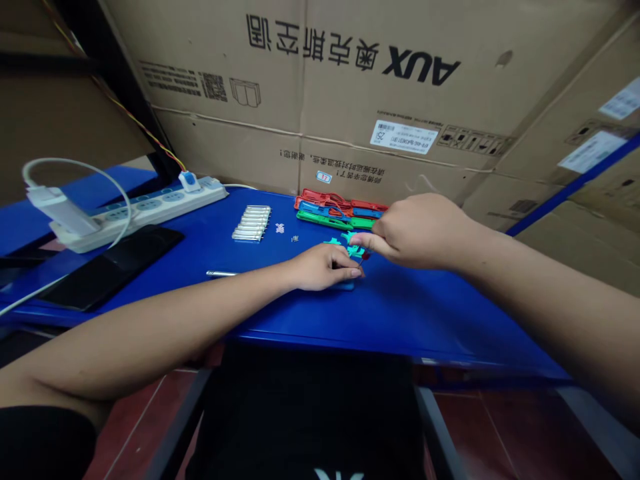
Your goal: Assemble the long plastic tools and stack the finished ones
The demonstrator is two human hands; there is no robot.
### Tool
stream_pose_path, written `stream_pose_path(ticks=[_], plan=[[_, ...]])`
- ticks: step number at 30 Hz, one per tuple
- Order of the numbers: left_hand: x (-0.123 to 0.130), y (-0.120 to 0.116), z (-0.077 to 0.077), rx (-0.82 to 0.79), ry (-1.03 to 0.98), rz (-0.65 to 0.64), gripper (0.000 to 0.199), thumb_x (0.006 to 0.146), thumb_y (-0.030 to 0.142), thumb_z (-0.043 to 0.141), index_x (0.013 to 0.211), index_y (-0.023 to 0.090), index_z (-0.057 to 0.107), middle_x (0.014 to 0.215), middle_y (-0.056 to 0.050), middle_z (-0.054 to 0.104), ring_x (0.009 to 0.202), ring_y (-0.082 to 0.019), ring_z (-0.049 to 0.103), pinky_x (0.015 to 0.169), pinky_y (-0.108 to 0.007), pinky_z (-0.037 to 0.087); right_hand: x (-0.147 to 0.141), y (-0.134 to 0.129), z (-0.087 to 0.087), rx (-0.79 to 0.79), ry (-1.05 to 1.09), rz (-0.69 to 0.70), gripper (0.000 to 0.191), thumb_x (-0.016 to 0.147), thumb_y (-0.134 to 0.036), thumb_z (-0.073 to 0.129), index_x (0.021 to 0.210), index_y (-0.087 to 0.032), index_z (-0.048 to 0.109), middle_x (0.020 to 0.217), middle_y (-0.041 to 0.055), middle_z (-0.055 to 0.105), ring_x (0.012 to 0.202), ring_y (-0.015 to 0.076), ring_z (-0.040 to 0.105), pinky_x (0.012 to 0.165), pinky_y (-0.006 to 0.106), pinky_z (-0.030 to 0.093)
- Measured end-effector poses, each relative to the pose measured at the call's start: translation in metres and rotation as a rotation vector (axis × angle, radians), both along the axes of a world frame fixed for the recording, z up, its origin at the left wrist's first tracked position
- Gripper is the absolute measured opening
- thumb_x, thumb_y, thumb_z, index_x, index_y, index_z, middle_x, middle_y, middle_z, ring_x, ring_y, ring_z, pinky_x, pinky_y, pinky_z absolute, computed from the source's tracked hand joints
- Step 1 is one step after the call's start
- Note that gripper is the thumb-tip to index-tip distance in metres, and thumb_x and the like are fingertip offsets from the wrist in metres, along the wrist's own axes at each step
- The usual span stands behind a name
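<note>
My right hand (417, 230) is closed in a fist above the blue table (425, 313), its thumb pointing left. From under it comes the red end and thin shaft of what looks like a small screwdriver (367, 256), slanting down to my left fingertips. My left hand (323, 267) lies low on the table with thumb and fingers pinched together; what they hold is hidden. Teal plastic pieces (356, 251) lie just behind the fingers. Part of a flat blue piece (345, 285) shows under the left hand.
Long red (320, 198), blue (325, 209) and green plastic parts (323, 220) with wires lie behind the hands. Leftward are several white cylinders (251, 223), tiny parts (280, 228), a silver rod (221, 273), a black phone (115, 267) and a power strip (160, 203). Cardboard boxes (225, 147) stand behind.
</note>
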State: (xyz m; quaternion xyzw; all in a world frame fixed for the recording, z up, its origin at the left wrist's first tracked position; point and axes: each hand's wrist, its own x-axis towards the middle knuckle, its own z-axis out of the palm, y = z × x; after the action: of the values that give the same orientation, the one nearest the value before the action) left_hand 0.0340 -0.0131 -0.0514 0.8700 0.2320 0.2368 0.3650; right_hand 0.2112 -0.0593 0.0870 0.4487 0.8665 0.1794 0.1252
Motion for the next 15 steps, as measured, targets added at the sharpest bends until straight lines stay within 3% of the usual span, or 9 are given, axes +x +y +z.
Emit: stream_pose_path(ticks=[3, 5, 7, 11, 13, 15], plan=[[0.001, 0.003, -0.001, -0.026, 0.021, 0.011, 0.022, 0.094, 0.031, 0.059, 0.096, 0.018, 0.077, 0.09, -0.003, 0.074, 0.085, -0.014, 0.066, 0.082, -0.026, 0.05, 0.011, 0.005, 0.007, -0.123, 0.14, 0.237, 0.042, 0.097, -0.045, 0.046, 0.117, -0.017, 0.069, 0.107, 0.0132, 0.072, 0.089, 0.0245, 0.066, 0.063, 0.03, 0.039], [0.001, 0.003, 0.0, -0.015, 0.036, 0.01, 0.022, 0.094, 0.031, 0.06, 0.095, 0.019, 0.078, 0.09, -0.002, 0.074, 0.086, -0.014, 0.066, 0.084, -0.027, 0.049, 0.015, 0.007, 0.01, -0.2, 0.176, 0.343, 0.034, 0.095, -0.032, 0.049, 0.12, -0.018, 0.067, 0.112, 0.0116, 0.07, 0.093, 0.0226, 0.064, 0.068, 0.03, 0.042], [0.001, 0.003, 0.0, 0.0, 0.045, -0.005, 0.02, 0.093, 0.03, 0.06, 0.095, 0.019, 0.078, 0.089, -0.002, 0.075, 0.088, -0.014, 0.065, 0.086, -0.027, 0.049, 0.012, 0.007, 0.008, -0.2, 0.133, 0.311, 0.03, 0.095, -0.029, 0.046, 0.103, -0.016, 0.072, 0.098, 0.0111, 0.072, 0.084, 0.0214, 0.064, 0.066, 0.03, 0.04], [0.001, 0.003, 0.0, -0.003, 0.069, -0.028, 0.018, 0.092, 0.025, 0.06, 0.093, 0.02, 0.078, 0.09, -0.001, 0.076, 0.091, -0.014, 0.065, 0.085, -0.027, 0.049, 0.002, 0.003, 0.001, -0.015, 0.013, 0.052, 0.058, 0.101, -0.048, 0.034, 0.075, -0.014, 0.073, 0.07, 0.0123, 0.067, 0.064, 0.022, 0.061, 0.055, 0.031, 0.03], [0.001, 0.004, 0.001, -0.012, 0.081, -0.027, 0.019, 0.092, 0.026, 0.06, 0.091, 0.02, 0.077, 0.089, -0.001, 0.075, 0.089, -0.014, 0.066, 0.083, -0.026, 0.049, 0.002, 0.002, 0.0, -0.008, 0.044, 0.06, 0.055, 0.1, -0.05, 0.035, 0.085, -0.014, 0.074, 0.077, 0.0127, 0.07, 0.068, 0.0228, 0.063, 0.056, 0.03, 0.031], [0.001, 0.004, 0.001, -0.015, 0.085, -0.026, 0.02, 0.092, 0.027, 0.059, 0.09, 0.019, 0.077, 0.089, -0.001, 0.075, 0.088, -0.014, 0.065, 0.083, -0.026, 0.049, 0.006, 0.003, 0.003, -0.101, 0.122, 0.189, 0.038, 0.098, -0.043, 0.045, 0.105, -0.016, 0.072, 0.097, 0.0119, 0.073, 0.08, 0.0226, 0.065, 0.06, 0.029, 0.035]])
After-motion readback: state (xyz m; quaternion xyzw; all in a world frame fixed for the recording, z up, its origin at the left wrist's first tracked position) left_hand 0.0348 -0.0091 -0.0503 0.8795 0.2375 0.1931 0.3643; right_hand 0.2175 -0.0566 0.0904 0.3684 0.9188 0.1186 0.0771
